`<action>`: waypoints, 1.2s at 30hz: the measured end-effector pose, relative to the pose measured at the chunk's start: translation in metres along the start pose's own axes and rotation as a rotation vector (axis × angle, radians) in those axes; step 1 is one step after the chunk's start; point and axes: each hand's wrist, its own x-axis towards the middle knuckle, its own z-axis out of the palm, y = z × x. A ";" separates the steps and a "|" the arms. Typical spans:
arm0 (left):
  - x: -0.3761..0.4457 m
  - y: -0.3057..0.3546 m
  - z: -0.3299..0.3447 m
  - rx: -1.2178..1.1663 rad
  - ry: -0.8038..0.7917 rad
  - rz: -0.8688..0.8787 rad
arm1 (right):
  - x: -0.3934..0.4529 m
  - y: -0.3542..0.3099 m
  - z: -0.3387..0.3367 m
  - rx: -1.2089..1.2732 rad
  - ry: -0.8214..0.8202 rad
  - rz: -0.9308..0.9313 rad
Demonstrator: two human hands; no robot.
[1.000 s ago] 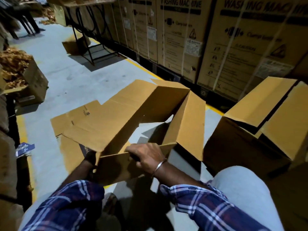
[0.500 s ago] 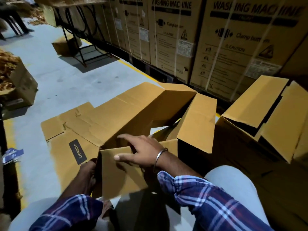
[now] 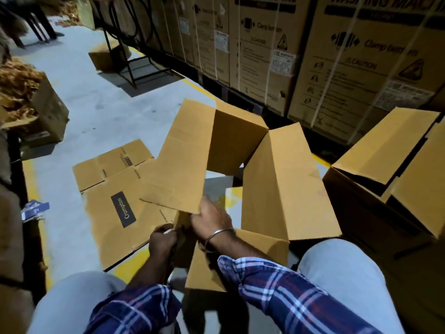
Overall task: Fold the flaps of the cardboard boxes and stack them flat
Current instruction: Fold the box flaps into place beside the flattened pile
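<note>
Where the person sits with both knees apart on the grey floor (image 3: 101,112), an open cardboard box (image 3: 277,179) stands between the legs, its walls upright and its far end open to the floor. The left hand (image 3: 162,239) is curled around the near left corner edge of the box, fingers closed on the cardboard. The right hand (image 3: 212,220), with a metal bangle (image 3: 216,236) at the wrist, grips the lower edge of the left flap (image 3: 183,165) just beside the left hand; how far its fingers wrap underneath cannot be told, as the flap covers them. A flattened box (image 3: 113,203) bearing a dark label lies flat on the floor to the left, partly under the raised flap. A second open box (image 3: 390,169) stands to the right, flaps up, near the first. A row of large printed cartons (image 3: 265,49) lines the far side. A carton of brown scrap (image 3: 26,97) stands at the far left, well apart.
</note>
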 end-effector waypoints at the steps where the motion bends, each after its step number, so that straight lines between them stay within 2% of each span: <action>1: -0.004 0.003 0.001 0.009 -0.003 0.003 | 0.003 0.004 -0.003 0.043 0.030 0.013; 4: 0.001 0.001 -0.001 0.005 0.066 -0.038 | 0.010 0.008 -0.011 0.105 0.130 -0.012; 6: 0.009 0.000 -0.010 -0.088 0.114 -0.149 | 0.013 0.007 -0.018 0.197 0.177 -0.038; 8: 0.004 0.008 -0.016 -0.213 0.030 -0.256 | 0.021 0.005 -0.025 0.328 0.186 -0.074; 12: -0.007 0.041 -0.020 -0.549 -0.072 -0.244 | 0.033 0.003 -0.041 0.597 0.189 -0.284; 14: -0.015 0.064 -0.027 -0.754 -0.123 -0.163 | 0.034 -0.002 -0.051 0.789 0.139 -0.353; 16: -0.022 0.089 -0.042 -0.904 -0.072 -0.013 | 0.037 -0.008 -0.068 0.968 0.091 -0.378; 18: -0.027 0.114 -0.066 -0.968 0.026 0.202 | 0.039 -0.009 -0.085 1.130 0.094 -0.343; 19: -0.028 0.126 -0.081 -0.948 0.046 0.364 | 0.040 -0.007 -0.091 1.212 0.113 -0.305; 20: -0.030 0.135 -0.095 -0.889 0.057 0.529 | 0.043 0.000 -0.093 1.298 0.113 -0.277; 22: -0.030 0.148 -0.122 -0.599 0.130 0.813 | 0.044 0.014 -0.091 1.462 0.126 -0.149; 24: -0.036 0.161 -0.136 -0.296 0.236 0.941 | 0.046 0.039 -0.077 1.576 0.117 -0.003; 26: -0.042 0.175 -0.129 0.004 0.276 1.022 | 0.045 0.073 -0.052 1.599 0.100 0.178; 28: -0.035 0.180 -0.107 0.325 0.230 1.076 | 0.052 0.133 -0.009 1.617 0.054 0.406; 30: -0.022 0.170 -0.074 0.522 0.062 1.080 | 0.045 0.189 0.035 1.501 0.021 0.644; 31: -0.013 0.158 -0.058 0.582 -0.022 1.066 | 0.027 0.184 0.034 1.382 0.064 0.751; 33: 0.000 0.128 -0.027 0.670 -0.105 1.008 | 0.011 0.194 0.038 1.331 0.156 0.899; 36: 0.010 0.088 0.005 0.720 -0.195 0.957 | 0.022 0.208 0.036 1.272 0.047 1.007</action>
